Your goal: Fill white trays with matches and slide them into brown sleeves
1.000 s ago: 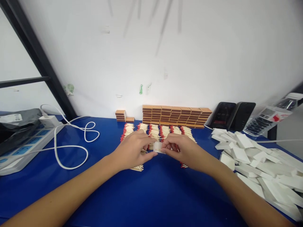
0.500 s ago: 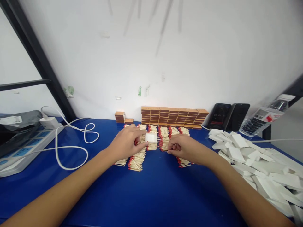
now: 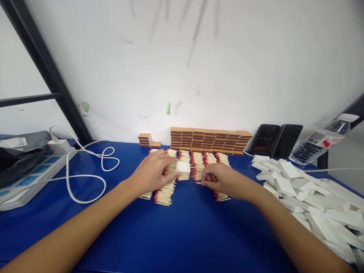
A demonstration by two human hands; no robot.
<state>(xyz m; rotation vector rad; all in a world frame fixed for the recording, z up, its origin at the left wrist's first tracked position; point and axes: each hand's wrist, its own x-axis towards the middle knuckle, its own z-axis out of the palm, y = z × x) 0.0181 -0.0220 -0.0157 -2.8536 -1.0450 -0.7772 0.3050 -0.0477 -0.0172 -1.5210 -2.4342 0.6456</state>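
Note:
My left hand (image 3: 152,172) pinches a small white tray-like box (image 3: 182,167) between thumb and fingers, holding it just above rows of red-tipped matches (image 3: 196,163) laid out on the blue table (image 3: 182,227). My right hand (image 3: 220,179) rests on the matches to the right, its fingers curled and pinched on a few matches I can barely make out. The two hands are a short gap apart.
Stacked brown matchboxes (image 3: 210,139) line the wall, with a few more (image 3: 145,139) to their left. A heap of white box sleeves (image 3: 307,193) fills the right side. Two dark phones (image 3: 274,139) and a plastic bottle (image 3: 321,140) lean behind it. A power strip (image 3: 31,170) and white cable (image 3: 85,170) lie left.
The hands, together on the white box a second ago, have separated. My left hand carried the box up and left; my right hand dropped onto the matches.

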